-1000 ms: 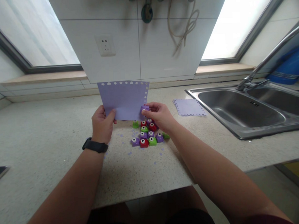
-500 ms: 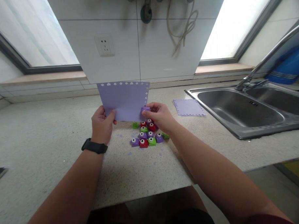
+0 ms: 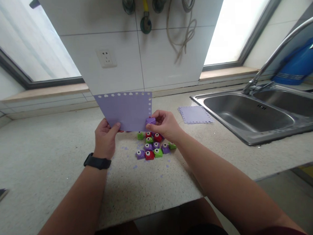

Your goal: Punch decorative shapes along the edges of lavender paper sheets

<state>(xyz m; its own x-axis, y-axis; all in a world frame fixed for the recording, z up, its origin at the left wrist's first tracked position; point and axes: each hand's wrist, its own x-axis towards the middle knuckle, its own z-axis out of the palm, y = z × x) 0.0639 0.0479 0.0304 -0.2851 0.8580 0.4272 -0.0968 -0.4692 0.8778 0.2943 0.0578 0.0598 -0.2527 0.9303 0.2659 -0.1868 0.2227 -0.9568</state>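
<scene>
A purple paper sheet is held upright above the counter, with small shapes cut along its top edge and down its right edge. My left hand grips its lower left corner, thumb in front. At the lower right edge of the sheet, my right hand is closed on a purple craft punch, which sits against the paper. Below lie several small punches in purple, red and green, among them a red one and a green one. Purple paper bits are scattered around them.
Punched purple sheets lie in a stack right of my hands. Beyond them is a steel double sink with a faucet. A tiled wall with a socket stands behind the counter. A dark flat object lies far left.
The view has shifted slightly. The right hand and its punch have moved a little relative to the sheet's right edge, where more of the punch shows. Both hands keep their hold.
</scene>
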